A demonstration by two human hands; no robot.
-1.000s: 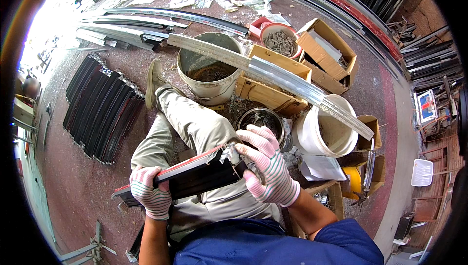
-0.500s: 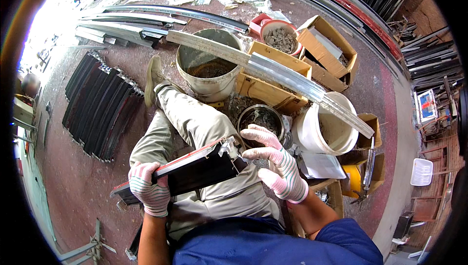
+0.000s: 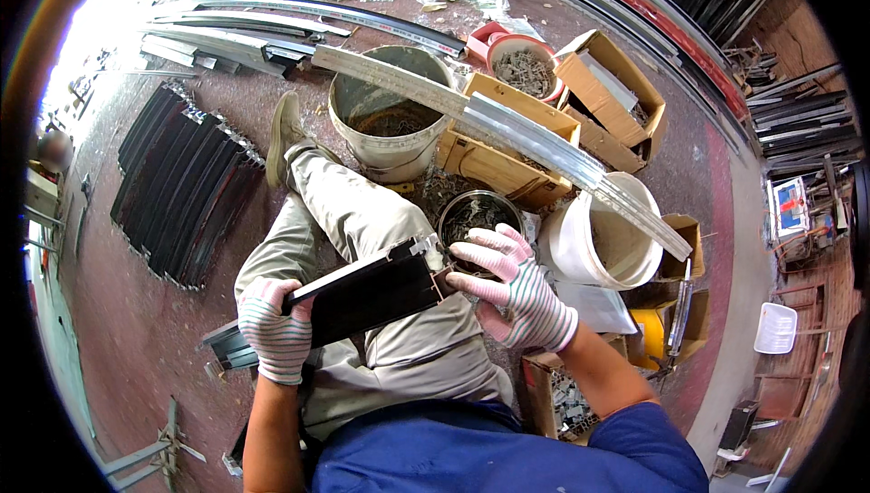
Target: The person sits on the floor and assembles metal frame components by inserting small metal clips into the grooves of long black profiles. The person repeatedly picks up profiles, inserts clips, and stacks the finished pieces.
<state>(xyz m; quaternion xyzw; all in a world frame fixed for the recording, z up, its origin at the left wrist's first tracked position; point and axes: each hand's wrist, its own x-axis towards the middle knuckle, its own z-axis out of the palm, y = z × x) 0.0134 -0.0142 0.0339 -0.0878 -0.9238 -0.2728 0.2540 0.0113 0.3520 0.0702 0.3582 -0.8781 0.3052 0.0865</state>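
Observation:
Across my lap lies a black metal profile [image 3: 367, 307] with a pale top edge, its left end showing grey channels. My left hand [image 3: 276, 330], in a white glove with pink and green stripes, is closed round its left part. At the right end sits a small silver metal fitting [image 3: 431, 250]. My right hand [image 3: 527, 301], in a matching glove, has its fingers stretched out and its fingertips beside that end. Whether they touch it I cannot tell. Just beyond these fingers stands a round metal pot [image 3: 473, 201] with small metal bits inside.
Black profiles [image 3: 186, 185] lie in a row on the left. Ahead stand a grey bucket [image 3: 394, 144], a wooden box [image 3: 494, 167] and a white bucket [image 3: 580, 244], with a long metal bar [image 3: 535, 149] across them. An open box of small metal parts [image 3: 571, 407] sits under my right forearm.
The profile has turned about its length, so its red stripe no longer shows and more of its black face does. My right hand has turned and its fingers have come closer to the end.

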